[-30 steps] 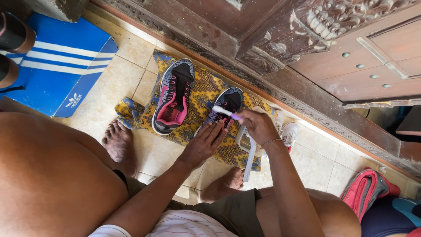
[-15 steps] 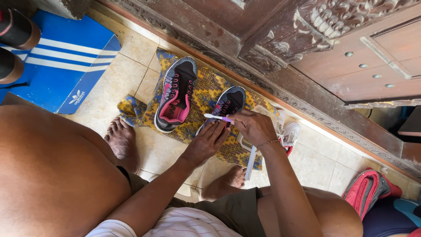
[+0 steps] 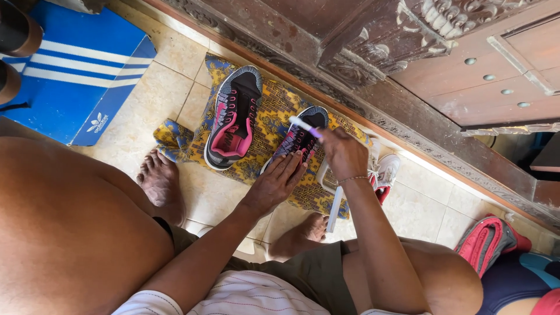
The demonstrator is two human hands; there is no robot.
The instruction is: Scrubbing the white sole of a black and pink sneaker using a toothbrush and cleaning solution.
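Note:
Two black and pink sneakers lie on a yellow patterned cloth on the tiled floor. The left sneaker lies free. My left hand rests flat, fingers spread, on the right sneaker, pressing it down. My right hand is closed on a white and purple toothbrush, whose tip is over the laces of that sneaker.
A blue striped shoe box lies at the left. A carved wooden door frame runs behind the cloth. A white shoe sits right of my hand, a red shoe farther right. My bare feet stand by the cloth.
My right hand with the toothbrush has moved slightly along the right sneaker. My left hand stays on that sneaker. The camera has shifted a little.

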